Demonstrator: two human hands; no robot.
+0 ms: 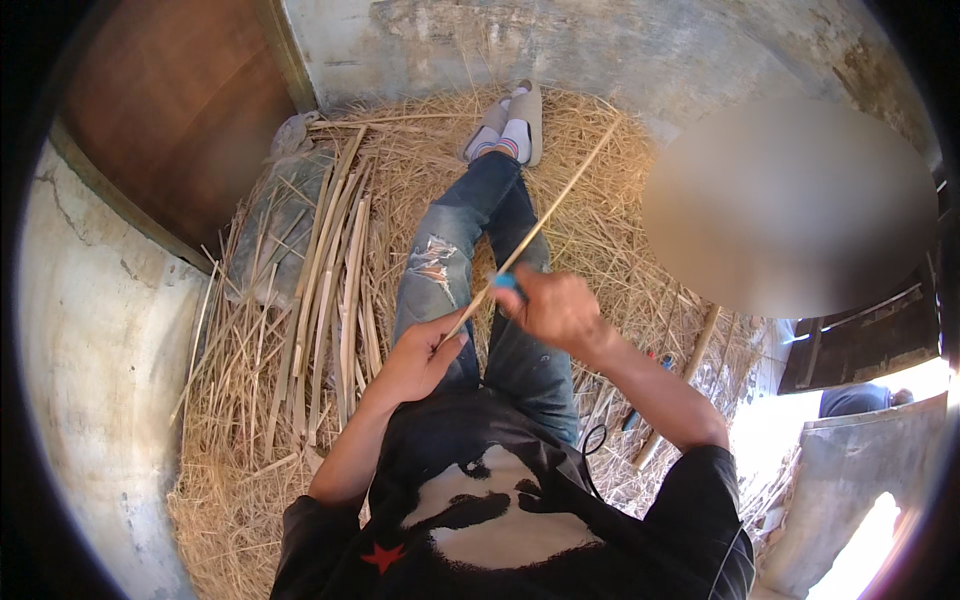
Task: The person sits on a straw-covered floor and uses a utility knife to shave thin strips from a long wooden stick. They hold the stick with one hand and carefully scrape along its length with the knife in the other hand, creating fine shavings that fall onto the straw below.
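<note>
A long, thin bamboo strip slants across my outstretched legs, its far end raised towards the upper right. My left hand is closed round its near end, above my thigh. Over the same strip, a little farther along, my right hand grips a small blue-handled tool. That tool touches or nearly touches the strip; its working end is hidden by my fingers, so its exact kind cannot be made out.
Straw and shavings cover the floor. Cut bamboo strips lie in a pile at my left. A thicker pole and small hand tools lie at my right. A concrete wall stands beyond my feet, a brown door at the far left.
</note>
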